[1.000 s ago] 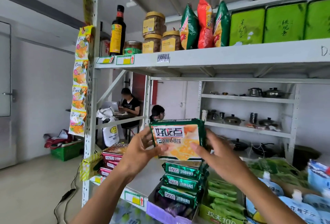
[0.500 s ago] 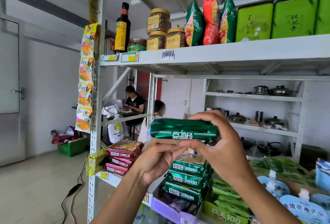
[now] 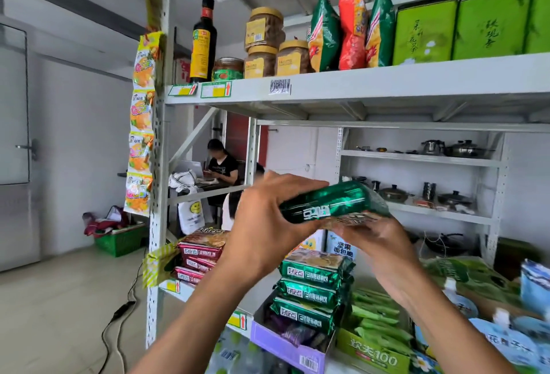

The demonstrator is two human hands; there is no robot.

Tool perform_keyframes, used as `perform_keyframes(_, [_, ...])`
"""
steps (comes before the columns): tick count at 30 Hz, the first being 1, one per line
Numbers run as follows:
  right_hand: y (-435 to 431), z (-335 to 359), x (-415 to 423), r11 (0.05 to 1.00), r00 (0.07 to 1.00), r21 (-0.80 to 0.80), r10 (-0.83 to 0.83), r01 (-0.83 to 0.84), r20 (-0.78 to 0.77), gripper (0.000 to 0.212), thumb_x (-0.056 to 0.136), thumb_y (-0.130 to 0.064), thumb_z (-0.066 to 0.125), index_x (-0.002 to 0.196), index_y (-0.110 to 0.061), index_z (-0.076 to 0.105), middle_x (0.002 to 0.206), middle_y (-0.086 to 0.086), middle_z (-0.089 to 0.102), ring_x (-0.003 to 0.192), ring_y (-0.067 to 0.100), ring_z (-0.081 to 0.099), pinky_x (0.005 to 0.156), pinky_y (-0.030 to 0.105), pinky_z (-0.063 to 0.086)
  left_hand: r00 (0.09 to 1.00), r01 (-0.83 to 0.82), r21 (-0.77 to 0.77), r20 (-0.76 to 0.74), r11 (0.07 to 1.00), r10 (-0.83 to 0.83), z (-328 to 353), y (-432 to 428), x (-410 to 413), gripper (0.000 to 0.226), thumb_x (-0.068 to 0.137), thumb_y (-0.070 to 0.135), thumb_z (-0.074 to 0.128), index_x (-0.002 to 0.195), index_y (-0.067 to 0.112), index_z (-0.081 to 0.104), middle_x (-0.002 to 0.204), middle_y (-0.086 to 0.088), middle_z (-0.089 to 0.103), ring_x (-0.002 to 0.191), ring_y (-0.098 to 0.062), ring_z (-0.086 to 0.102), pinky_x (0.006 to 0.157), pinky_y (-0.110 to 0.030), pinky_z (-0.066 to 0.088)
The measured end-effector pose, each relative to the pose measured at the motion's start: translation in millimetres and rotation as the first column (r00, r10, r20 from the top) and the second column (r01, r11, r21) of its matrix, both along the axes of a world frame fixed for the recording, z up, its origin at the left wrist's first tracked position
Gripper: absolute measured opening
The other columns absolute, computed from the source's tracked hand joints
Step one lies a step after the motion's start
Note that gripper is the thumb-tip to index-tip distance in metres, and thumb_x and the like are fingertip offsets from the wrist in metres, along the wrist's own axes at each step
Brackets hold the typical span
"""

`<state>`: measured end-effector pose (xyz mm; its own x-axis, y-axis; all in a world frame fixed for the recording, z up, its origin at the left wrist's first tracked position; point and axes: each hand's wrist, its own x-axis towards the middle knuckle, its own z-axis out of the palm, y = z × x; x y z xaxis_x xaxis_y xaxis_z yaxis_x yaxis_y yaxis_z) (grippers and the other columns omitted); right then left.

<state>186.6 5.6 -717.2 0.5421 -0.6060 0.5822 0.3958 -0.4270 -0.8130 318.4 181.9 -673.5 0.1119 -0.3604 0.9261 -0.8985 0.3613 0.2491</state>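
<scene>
— Are you seeing this? The packet [image 3: 330, 202] is lying nearly flat now, its long edge facing us. A second ago its printed face was standing up towards the wearer.

— So it's being turned over. Who's holding what?

— The left hand [image 3: 265, 224] is curling over the packet's left end from above, and the right hand [image 3: 381, 242] is cupping the right end from beneath. Both are gripping it.

— And where is it sitting?

— It isn't sitting anywhere. It's hanging in the air above the stack [image 3: 312, 287] of the same green packets, apart from the top one, with its right end tilting up a little.

— Going back on the pile, then?

— I'm guessing so. Flat is how the others are lying, in that purple box [image 3: 285, 347]. To me, the turn is saying the label-reading is ending and the putting-down is starting. But it's being held fairly high, so I'm not ruling out the upper shelf [image 3: 387, 83].

— What else is around?

— Red packets [image 3: 199, 254] are lying piled to the left of the stack. Up top, a bottle [image 3: 203, 43] and green tins [image 3: 425, 31] are standing in a row. Far behind, a person [image 3: 221, 165] is sitting, looking down, and pots [image 3: 464, 150] are lining the back shelves.
</scene>
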Motion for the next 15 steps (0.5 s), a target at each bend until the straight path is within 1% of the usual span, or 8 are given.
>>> perform_keyframes(3, [2, -2, 6, 0.951, 0.966, 0.191, 0.218, -0.242, 0.136, 0.033, 0.074, 0.002, 0.076, 0.107, 0.004, 0.07, 0.108, 0.021, 0.076, 0.105, 0.033, 0.071, 0.093, 0.036, 0.056, 0.99, -0.078, 0.012, 0.122, 0.997, 0.076, 7, 0, -6, 0.048, 0.076, 0.029, 0.091, 0.121, 0.03, 0.076, 0.108, 0.019, 0.074, 0.097, -0.007, 0.057, 0.081, -0.03, 0.053])
perform_keyframes(6, [0, -4, 7, 0.907, 0.946, 0.273, 0.289, -0.32, 0.148, 0.027, 0.081, 0.004, 0.069, 0.105, -0.007, 0.067, 0.1, 0.012, 0.076, 0.097, 0.022, 0.07, 0.085, 0.033, 0.047, 0.99, -0.129, 0.05, 0.066, 0.99, 0.126, 10, 2, -10, 0.047, 0.073, 0.04, 0.092, 0.117, 0.031, 0.078, 0.1, 0.017, 0.075, 0.09, -0.005, 0.061, 0.077, -0.033, 0.054])
perform_keyframes(8, [-6, -6, 5, 0.882, 0.928, 0.289, 0.341, -0.372, 0.154, 0.041, 0.078, -0.009, 0.082, 0.117, -0.009, 0.069, 0.111, 0.012, 0.076, 0.103, 0.024, 0.069, 0.085, 0.036, 0.045, 0.982, -0.089, 0.13, -0.154, 0.987, 0.109, 14, 5, -5, 0.049, 0.069, 0.052, 0.091, 0.112, 0.032, 0.077, 0.092, 0.012, 0.076, 0.082, -0.006, 0.069, 0.074, -0.038, 0.059])
perform_keyframes(10, [-6, -2, 1, 0.846, 0.905, 0.322, 0.397, -0.426, 0.153, 0.073, 0.066, -0.027, 0.096, 0.129, -0.003, 0.067, 0.126, 0.02, 0.071, 0.115, 0.034, 0.068, 0.089, 0.043, 0.054, 0.925, 0.01, 0.264, -0.37, 0.964, 0.092, 14, 4, 9, 0.059, 0.067, 0.065, 0.087, 0.112, 0.03, 0.074, 0.091, 0.006, 0.078, 0.081, -0.013, 0.074, 0.074, -0.044, 0.062])
perform_keyframes(11, [-2, 2, -2, 0.83, 0.9, 0.347, 0.406, -0.436, 0.159, 0.071, 0.064, -0.029, 0.097, 0.124, -0.001, 0.071, 0.125, 0.022, 0.071, 0.114, 0.035, 0.07, 0.085, 0.043, 0.059, 0.889, 0.067, 0.329, -0.448, 0.942, 0.093, 13, 3, 17, 0.068, 0.064, 0.072, 0.085, 0.114, 0.027, 0.072, 0.094, 0.004, 0.079, 0.084, -0.015, 0.076, 0.077, -0.045, 0.063])
perform_keyframes(13, [3, 9, -5, 0.808, 0.916, 0.432, 0.366, -0.401, 0.165, 0.03, 0.074, -0.022, 0.084, 0.098, -0.004, 0.082, 0.108, 0.02, 0.077, 0.094, 0.03, 0.077, 0.068, 0.034, 0.063, 0.771, 0.271, 0.372, -0.636, 0.888, 0.031, 9, -3, 30, 0.083, 0.062, 0.075, 0.084, 0.116, 0.014, 0.071, 0.101, -0.004, 0.08, 0.09, -0.021, 0.077, 0.085, -0.044, 0.062])
perform_keyframes(14, [10, 15, -5, 0.793, 0.926, 0.482, 0.345, -0.374, 0.15, 0.019, 0.079, -0.019, 0.075, 0.089, -0.005, 0.083, 0.099, 0.019, 0.078, 0.082, 0.028, 0.078, 0.06, 0.031, 0.062, 0.676, 0.389, 0.339, -0.736, 0.857, -0.016, 7, -7, 35, 0.081, 0.065, 0.07, 0.085, 0.115, 0.007, 0.071, 0.103, -0.011, 0.079, 0.087, -0.024, 0.077, 0.079, -0.04, 0.063])
perform_keyframes(15, [15, 20, -5, 0.768, 0.932, 0.536, 0.342, -0.351, 0.121, 0.019, 0.081, -0.018, 0.07, 0.089, -0.004, 0.081, 0.092, 0.018, 0.077, 0.071, 0.026, 0.076, 0.052, 0.027, 0.059, 0.577, 0.481, 0.29, -0.816, 0.827, -0.049, 4, -10, 38, 0.074, 0.072, 0.062, 0.084, 0.113, 0.001, 0.071, 0.101, -0.015, 0.079, 0.078, -0.023, 0.076, 0.066, -0.033, 0.063])
